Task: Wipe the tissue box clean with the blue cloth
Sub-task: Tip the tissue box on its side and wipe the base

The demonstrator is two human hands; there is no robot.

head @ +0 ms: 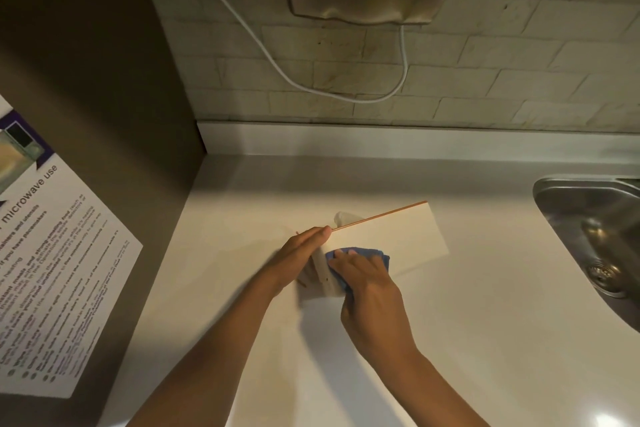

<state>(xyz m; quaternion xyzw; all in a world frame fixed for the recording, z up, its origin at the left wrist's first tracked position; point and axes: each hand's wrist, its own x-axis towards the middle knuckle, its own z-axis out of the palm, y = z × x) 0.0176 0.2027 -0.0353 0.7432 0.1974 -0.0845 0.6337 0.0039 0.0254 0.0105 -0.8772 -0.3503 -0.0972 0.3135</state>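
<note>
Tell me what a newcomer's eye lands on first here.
At centre, on the white counter, the right hand presses a blue cloth onto the pale tissue box while the left hand steadies its end. A steel sink sits far right.

Shared kitchenette, looks like

Steel sink [588,218] set in a pale bench [450,322], brick-tile wall [485,62] – plus a posted "microwave use" notice [52,270] on the cabinet side.
</note>
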